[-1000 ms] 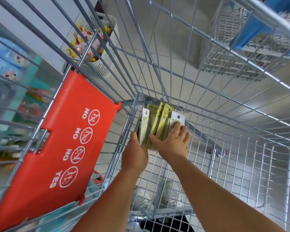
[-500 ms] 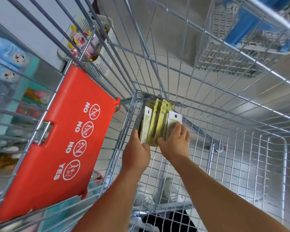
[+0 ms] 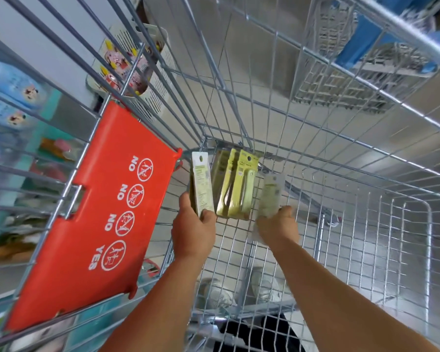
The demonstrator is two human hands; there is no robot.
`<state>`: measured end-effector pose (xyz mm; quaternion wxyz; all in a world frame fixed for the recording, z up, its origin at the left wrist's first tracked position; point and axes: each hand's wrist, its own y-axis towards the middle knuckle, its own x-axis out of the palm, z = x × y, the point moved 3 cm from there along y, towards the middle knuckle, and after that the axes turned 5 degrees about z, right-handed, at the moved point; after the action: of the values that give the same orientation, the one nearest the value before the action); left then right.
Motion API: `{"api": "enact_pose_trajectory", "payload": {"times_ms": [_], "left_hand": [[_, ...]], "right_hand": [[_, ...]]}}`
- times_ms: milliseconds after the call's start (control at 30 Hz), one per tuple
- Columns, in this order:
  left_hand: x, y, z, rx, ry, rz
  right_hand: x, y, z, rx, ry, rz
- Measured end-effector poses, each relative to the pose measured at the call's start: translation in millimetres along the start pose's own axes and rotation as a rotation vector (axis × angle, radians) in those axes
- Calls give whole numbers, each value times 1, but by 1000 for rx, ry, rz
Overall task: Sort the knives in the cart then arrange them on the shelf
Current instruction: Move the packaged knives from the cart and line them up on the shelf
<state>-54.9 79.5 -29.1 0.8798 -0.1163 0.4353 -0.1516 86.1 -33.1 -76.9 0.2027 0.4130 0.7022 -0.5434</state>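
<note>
Reaching down into a wire shopping cart (image 3: 341, 189), a person is handling carded knife packs. An orange child-seat flap (image 3: 94, 214) (printed NO, NO, NO, YES) is leaning at the left. The left hand (image 3: 192, 232) is closing its grip around a white knife pack (image 3: 201, 182); the right hand (image 3: 277, 228) is gripping a blurred pale pack (image 3: 269, 194). Between them, yellow knife packs (image 3: 235, 185) are standing in the cart's corner. Grey floor tiles (image 3: 264, 47) are showing through the wires.
</note>
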Motion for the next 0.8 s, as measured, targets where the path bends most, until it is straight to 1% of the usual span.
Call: {"api": "enact_pose_trajectory", "payload": {"times_ms": [100,133,200,300,400,567,600,700,800], "left_hand": [[0,0,1,-32,-29,-24],[1,1,2,-40,-44,-30],[4,3,8,-36,-72,-50],[12,6,18,-31,-120,-124],[25,10,19,-70,-126,-235],[38,11,13,-122,-124,-335],[39,10,13,-124,-126,-333],[38,8,12,-117,-123,-246],[34,10,12,-114,-96,-221]], "right_hand": [[-15,-4,-4,-66,215,75],[-17,-7,-9,-93,280,71],[-12,-13,-22,-144,351,0],[-2,-17,-41,-193,286,-109],[7,-16,-51,-203,272,-126],[13,-11,-46,-150,278,-163],[13,-10,-46,-139,299,-177],[12,-11,-50,-109,365,-199],[16,-11,-53,-120,340,-198]]}}
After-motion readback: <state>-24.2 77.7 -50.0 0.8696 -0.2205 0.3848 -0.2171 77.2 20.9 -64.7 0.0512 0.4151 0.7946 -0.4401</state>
